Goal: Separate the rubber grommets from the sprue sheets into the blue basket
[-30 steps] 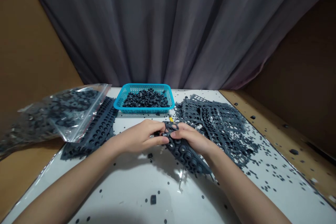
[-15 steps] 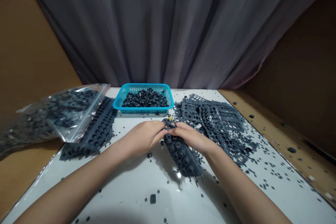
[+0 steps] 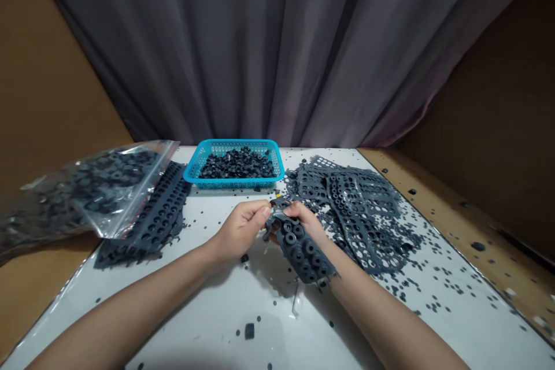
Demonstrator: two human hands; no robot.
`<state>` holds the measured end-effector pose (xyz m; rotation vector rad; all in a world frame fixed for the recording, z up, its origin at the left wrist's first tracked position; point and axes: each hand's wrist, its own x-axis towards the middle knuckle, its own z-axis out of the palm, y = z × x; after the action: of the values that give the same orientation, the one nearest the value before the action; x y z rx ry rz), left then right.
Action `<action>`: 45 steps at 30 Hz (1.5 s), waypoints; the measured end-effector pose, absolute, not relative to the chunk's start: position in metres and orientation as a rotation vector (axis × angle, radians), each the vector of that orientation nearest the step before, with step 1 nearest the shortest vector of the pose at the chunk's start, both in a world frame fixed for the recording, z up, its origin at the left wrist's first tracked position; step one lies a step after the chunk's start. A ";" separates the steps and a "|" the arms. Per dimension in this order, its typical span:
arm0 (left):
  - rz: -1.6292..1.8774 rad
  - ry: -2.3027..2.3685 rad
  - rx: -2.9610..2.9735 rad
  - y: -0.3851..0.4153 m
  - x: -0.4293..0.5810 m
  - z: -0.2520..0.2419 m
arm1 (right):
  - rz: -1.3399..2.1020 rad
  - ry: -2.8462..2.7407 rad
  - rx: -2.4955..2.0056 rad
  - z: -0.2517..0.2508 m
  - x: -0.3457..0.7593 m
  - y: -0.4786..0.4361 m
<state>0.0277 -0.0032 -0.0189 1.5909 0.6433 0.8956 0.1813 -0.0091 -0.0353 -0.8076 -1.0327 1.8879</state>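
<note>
Both hands grip a dark grey moulded rubber sheet [image 3: 303, 251] covered with round ring-like parts. My left hand [image 3: 243, 225] pinches its far left end between thumb and bent fingers. My right hand [image 3: 310, 221] holds the same sheet from its right side, thumb on top, the other fingers hidden beneath. The sheet slants toward me above the white table, its near end over my right wrist. Beyond the hands stands a blue plastic basket [image 3: 234, 183] holding many small black rubber parts [image 3: 238, 163].
At left a clear zip bag [image 3: 108, 185] of black parts rests partly on stacked rubber sheets [image 3: 162, 208]. Punched-out sheets [image 3: 364, 202] lie piled at right, with small black scraps scattered over the white table [image 3: 208, 312]. A grey curtain [image 3: 243, 46] hangs behind.
The rubber sheet has turned and tilted up, its near end now lying across my right wrist. My hands have moved slightly apart at its far end, and the view has shifted a little.
</note>
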 end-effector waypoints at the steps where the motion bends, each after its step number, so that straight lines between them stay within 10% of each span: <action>1: 0.936 0.626 1.475 -0.004 0.031 -0.021 | 1.955 -0.945 -0.733 -0.038 0.180 -0.009; 19: 1.226 1.571 2.093 0.128 -0.042 -0.041 | 1.872 -0.887 -0.834 -0.021 0.172 -0.019; 31: 1.283 1.280 2.362 0.084 -0.027 0.008 | 1.814 -1.175 -0.837 -0.024 0.178 -0.011; 37: 0.528 0.845 2.794 0.014 -0.008 0.044 | 1.737 -1.190 -0.820 -0.020 0.182 -0.008; 45: 0.344 0.917 3.082 0.010 0.002 0.023 | 1.725 -1.052 -0.913 -0.019 0.180 -0.009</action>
<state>0.0019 0.0097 0.0229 3.0820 0.9168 0.3439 0.1795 -0.0085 -0.0189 -0.9131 -1.0520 1.7254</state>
